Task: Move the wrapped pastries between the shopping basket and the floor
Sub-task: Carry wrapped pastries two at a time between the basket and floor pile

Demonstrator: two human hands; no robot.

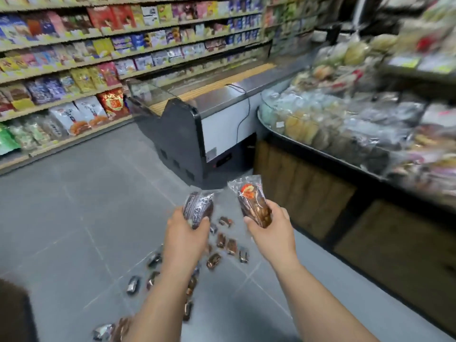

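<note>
My left hand [186,233] grips a dark brown wrapped pastry [198,208] held up above the floor. In my right hand [271,224] is a second wrapped pastry [253,202], brown with a red and orange patch under clear film. Both stand roughly upright in front of me. Below my forearms several small wrapped pastries [223,244] lie scattered on the grey tiled floor [81,218]. More of them trail toward the bottom left, such as one silvery pack [133,285]. No shopping basket shows in this view.
A grey and white chest freezer [197,134] stands ahead. To the right runs a wooden display counter [320,183] piled with bagged bakery goods. Snack shelves [74,70] line the left wall. A dark shape [14,314] fills the bottom left corner.
</note>
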